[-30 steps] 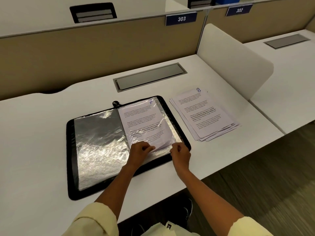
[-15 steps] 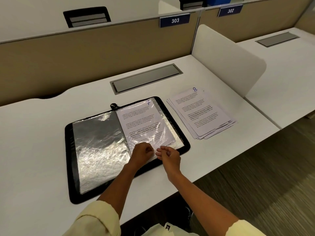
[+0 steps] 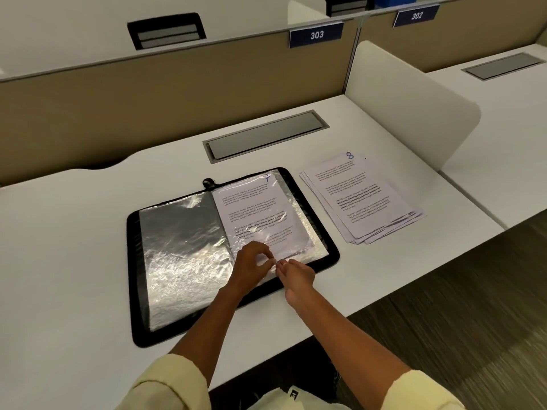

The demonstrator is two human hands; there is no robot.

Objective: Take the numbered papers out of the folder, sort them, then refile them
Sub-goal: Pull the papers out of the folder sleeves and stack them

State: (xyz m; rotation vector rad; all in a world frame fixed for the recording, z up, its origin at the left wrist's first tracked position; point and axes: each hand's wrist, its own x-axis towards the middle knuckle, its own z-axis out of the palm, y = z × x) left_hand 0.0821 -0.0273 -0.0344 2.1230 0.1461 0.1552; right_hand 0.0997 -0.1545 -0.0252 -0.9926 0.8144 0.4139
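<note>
On the white worktop (image 3: 74, 261), the right hand (image 3: 296, 275) has slid in beside the left hand (image 3: 251, 266), both pinching the sleeve (image 3: 266, 220) over sheet 7 (image 3: 254, 208), so refiling continues.

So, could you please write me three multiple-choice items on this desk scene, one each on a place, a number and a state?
1. Where does the loose paper stack lie?
A. right of the folder
B. inside it
C. on the floor

2. Which handwritten number tops the stack?
A. 3
B. 8
C. 5

3. How is the folder?
A. zipped shut
B. standing upright
C. open flat

Key: 1 A, the stack rests on the desk beside the folder's right edge; 2 B, a blue 8 marks the top sheet; 3 C, both plastic sleeves lie exposed.
</note>
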